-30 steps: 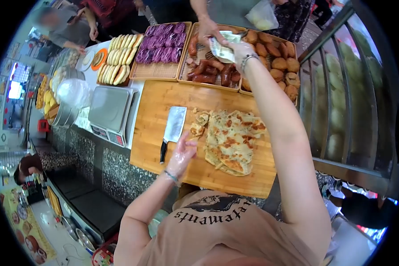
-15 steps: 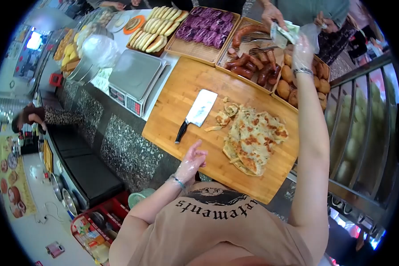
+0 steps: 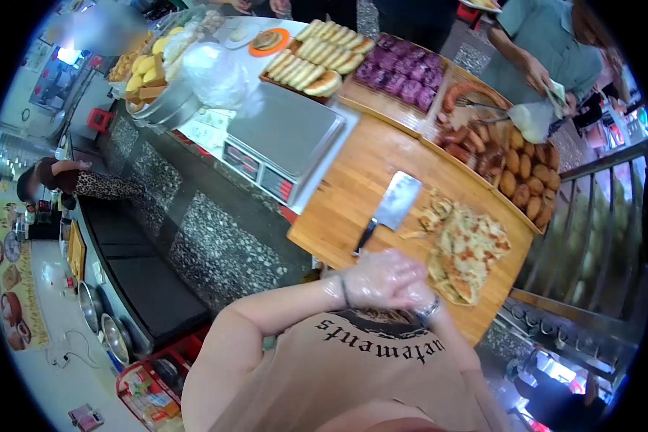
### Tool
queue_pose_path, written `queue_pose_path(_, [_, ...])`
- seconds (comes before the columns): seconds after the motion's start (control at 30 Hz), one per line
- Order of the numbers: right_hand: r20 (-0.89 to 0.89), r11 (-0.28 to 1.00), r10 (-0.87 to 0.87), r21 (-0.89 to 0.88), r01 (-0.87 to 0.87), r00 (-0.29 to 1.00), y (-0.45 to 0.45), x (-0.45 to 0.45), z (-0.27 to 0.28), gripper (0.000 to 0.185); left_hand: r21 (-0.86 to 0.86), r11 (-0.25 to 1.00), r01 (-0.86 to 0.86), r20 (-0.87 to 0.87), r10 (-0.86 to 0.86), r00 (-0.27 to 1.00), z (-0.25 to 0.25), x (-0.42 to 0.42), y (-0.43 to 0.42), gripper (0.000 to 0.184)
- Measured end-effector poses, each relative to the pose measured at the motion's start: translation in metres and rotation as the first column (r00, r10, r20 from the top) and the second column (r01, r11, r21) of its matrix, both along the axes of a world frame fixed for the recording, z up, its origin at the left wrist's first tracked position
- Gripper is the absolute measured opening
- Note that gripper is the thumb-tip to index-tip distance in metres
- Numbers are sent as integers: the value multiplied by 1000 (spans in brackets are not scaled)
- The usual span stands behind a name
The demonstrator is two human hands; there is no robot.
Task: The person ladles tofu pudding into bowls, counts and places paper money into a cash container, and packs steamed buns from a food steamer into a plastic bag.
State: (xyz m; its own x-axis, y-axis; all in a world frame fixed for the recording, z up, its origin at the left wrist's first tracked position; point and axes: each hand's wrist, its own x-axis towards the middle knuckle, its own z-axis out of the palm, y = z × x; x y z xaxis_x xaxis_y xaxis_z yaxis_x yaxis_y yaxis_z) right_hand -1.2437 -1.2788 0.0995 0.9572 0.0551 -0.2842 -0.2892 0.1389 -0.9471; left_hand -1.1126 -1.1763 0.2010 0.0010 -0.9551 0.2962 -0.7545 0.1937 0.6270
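My left hand (image 3: 381,277), in a clear plastic glove, is closed over the fingers of my right hand (image 3: 417,291), just above the near edge of the wooden cutting board (image 3: 342,194). Any small thing between them is hidden, and the right fingers are mostly covered. Close by on the board lies a cleaver (image 3: 398,201), its black handle towards my left hand. To the right of it rests a browned flatbread (image 3: 475,241), folded in layers, with torn pieces (image 3: 437,209) at its left side.
Beyond the board are trays of sausages (image 3: 475,147), brown oval pieces (image 3: 533,173), purple rolls (image 3: 403,68) and pale buns (image 3: 331,50). A scale (image 3: 284,129) stands left. Across the counter, a person's hand (image 3: 536,75) is near banknotes (image 3: 556,93) and a white bag (image 3: 531,121).
My right hand has come back from the banknotes across the trays to meet my left hand. The view has turned, so the board appears further right. The banknotes stay with the person opposite.
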Motion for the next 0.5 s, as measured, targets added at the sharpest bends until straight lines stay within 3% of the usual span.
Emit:
queue_pose_path(0.1, [56, 994, 41, 102, -46, 998, 70, 20, -121, 63, 17, 996, 93, -17, -92, 996, -15, 33, 40, 48])
queue_pose_path(0.13, [60, 994, 40, 99, -46, 997, 80, 40, -104, 63, -16, 995, 98, -25, -98, 995, -15, 46, 53, 46])
queue_pose_path(0.2, [61, 780, -21, 625, -21, 998, 89, 83, -29, 68, -60, 993, 103, -25, -105, 994, -14, 68, 73, 44])
queue_pose_path(0.23, [69, 785, -20, 619, -27, 997, 98, 98, -12, 68, -61, 993, 99, -25, -100, 995, -14, 77, 82, 43])
queue_pose_path(0.3, [232, 993, -53, 118, 26, 971, 111, 126, 13, 54, -143, 989, 49, -77, -60, 995, -8, 94, 98, 33])
queue_pose_path(0.33, [311, 985, -39, -148, 89, 950, 117, 136, 24, 47, -152, 987, 48, -67, -59, 996, 15, 111, 103, 33])
queue_pose_path(0.37, [375, 902, -3, -399, 164, 927, 123, 141, 37, 42, 57, 998, -34, -330, 51, 943, 54, 133, 109, 30])
queue_pose_path(0.4, [152, 892, -14, -445, 81, 988, 129, 149, 56, 44, 277, 959, -53, -547, 203, 812, 76, 152, 120, 26])
queue_pose_path(0.43, [-81, 881, -35, -472, -7, 996, 135, 157, 76, 47, 194, 903, -385, -445, 430, 786, -3, 183, 141, 21])
queue_pose_path(0.47, [-83, 878, -37, -478, -7, 996, 138, 164, 94, 47, -179, 726, -664, 90, 684, 724, 53, 226, 158, 44])
queue_pose_path(0.5, [-106, 937, -139, -336, 97, 985, 142, 167, 112, 51, 269, 449, -852, -488, 826, 282, 122, 244, 165, 69])
